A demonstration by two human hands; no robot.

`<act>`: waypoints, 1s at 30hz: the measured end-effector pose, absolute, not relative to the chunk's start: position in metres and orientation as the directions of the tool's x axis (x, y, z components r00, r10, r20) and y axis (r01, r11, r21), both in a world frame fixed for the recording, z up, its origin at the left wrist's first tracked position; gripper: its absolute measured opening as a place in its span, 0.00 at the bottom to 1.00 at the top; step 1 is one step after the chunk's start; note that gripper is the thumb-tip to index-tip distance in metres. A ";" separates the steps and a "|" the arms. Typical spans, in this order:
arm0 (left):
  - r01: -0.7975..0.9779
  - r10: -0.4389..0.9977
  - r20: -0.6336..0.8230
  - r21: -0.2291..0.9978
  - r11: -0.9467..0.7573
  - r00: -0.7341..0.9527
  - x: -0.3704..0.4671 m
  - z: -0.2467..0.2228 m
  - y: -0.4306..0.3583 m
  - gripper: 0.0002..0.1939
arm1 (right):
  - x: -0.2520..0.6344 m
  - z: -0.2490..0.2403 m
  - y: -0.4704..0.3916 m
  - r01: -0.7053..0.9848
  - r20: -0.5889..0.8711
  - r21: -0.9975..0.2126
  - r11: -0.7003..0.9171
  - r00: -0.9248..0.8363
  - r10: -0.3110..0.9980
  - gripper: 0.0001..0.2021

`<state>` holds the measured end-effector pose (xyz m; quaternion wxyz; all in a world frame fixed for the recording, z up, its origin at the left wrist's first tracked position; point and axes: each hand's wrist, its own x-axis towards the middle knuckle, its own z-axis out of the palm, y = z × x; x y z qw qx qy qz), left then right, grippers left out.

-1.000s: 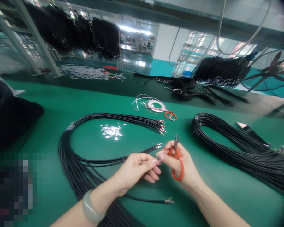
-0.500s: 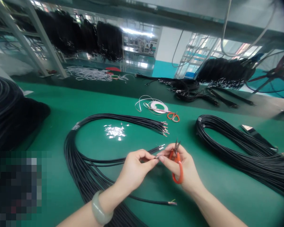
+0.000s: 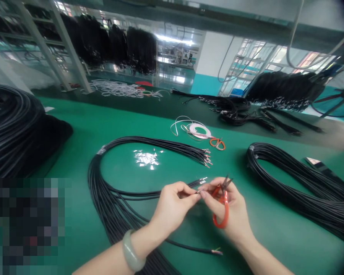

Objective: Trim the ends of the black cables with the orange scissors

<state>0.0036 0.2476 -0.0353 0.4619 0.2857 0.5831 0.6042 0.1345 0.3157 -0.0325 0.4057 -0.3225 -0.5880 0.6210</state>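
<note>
Pale green bangle [image 3: 133, 250]: worn around the left wrist, just behind the hand.
Lone black cable [image 3: 189, 247]: passes under the left forearm; its stripped end, with coloured wires showing, lies nearer the body than the hands.
Left hand [image 3: 172, 206]: thumb and forefinger closed in a pinch on one side of a small piece [image 3: 199, 192], mostly hidden by the fingertips.
Right hand [image 3: 232, 210]: thumb and forefinger meet the same piece, while the other fingers curl around a pair of scissors.
Orange-handled scissors [image 3: 226, 208]: held in the right hand, blades slightly parted and pointing away from the body.
Black cable bundle [image 3: 96, 191]: loops left of the hands, its upper ends beyond them.
Second bundle [image 3: 278, 189]: right of the right hand.
Silver scraps [image 3: 146, 159]: beyond the left hand, inside the loop.
Spare scissors [image 3: 218, 144]: beyond both hands, beside a white coil [image 3: 208, 133].
Green tabletop [image 3: 126, 116]: under all of these.
White strands [image 3: 114, 88]: far beyond the left hand.
</note>
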 end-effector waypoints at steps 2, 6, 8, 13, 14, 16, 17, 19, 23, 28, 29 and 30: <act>-0.310 0.896 -0.248 0.941 0.133 -0.369 0.003 -0.035 0.248 0.12 | 0.135 -0.032 0.317 -0.139 0.032 -0.989 -0.039 -0.473 0.881 0.14; -0.387 0.927 -0.271 0.909 0.157 -0.259 0.000 -0.034 0.248 0.14 | 0.137 -0.032 0.324 -0.168 -0.106 -0.958 -0.233 -0.549 0.829 0.17; -0.359 0.951 -0.224 0.923 0.137 -0.212 -0.001 -0.032 0.247 0.14 | 0.140 -0.031 0.328 -0.169 -0.153 -0.934 -0.315 -0.606 0.780 0.19; -0.327 0.973 -0.192 0.934 0.141 -0.128 -0.003 -0.029 0.245 0.15 | 0.144 -0.029 0.332 -0.159 -0.212 -0.894 -0.419 -0.674 0.708 0.20; -0.331 0.971 -0.198 0.933 0.145 -0.134 -0.002 -0.029 0.246 0.15 | 0.144 -0.030 0.332 -0.156 -0.212 -0.897 -0.413 -0.668 0.714 0.20; -0.333 0.965 -0.212 0.931 0.151 -0.154 -0.001 -0.030 0.247 0.15 | 0.142 -0.030 0.331 -0.145 -0.195 -0.919 -0.365 -0.639 0.744 0.19; -0.334 0.962 -0.218 0.930 0.154 -0.162 -0.001 -0.031 0.247 0.15 | 0.142 -0.029 0.330 -0.133 -0.177 -0.936 -0.325 -0.620 0.764 0.19; -0.344 0.958 -0.227 0.926 0.156 -0.178 -0.002 -0.032 0.248 0.15 | 0.142 -0.028 0.330 -0.087 -0.124 -0.973 -0.213 -0.580 0.805 0.18; -0.383 0.946 -0.247 0.911 0.153 -0.210 -0.004 -0.033 0.248 0.15 | 0.147 -0.020 0.332 0.132 -0.021 -0.988 0.085 -0.647 0.762 0.11; -0.377 0.937 -0.226 0.919 0.114 -0.265 -0.004 -0.031 0.248 0.13 | 0.154 -0.016 0.332 0.411 -0.110 -0.828 0.381 -0.786 0.608 0.11; -0.367 0.935 -0.212 0.925 0.098 -0.283 -0.004 -0.030 0.249 0.12 | 0.154 -0.017 0.331 0.440 -0.129 -0.800 0.408 -0.791 0.599 0.11; -0.356 0.934 -0.198 0.931 0.083 -0.298 -0.004 -0.031 0.249 0.11 | 0.153 -0.017 0.329 0.456 -0.141 -0.779 0.430 -0.796 0.588 0.12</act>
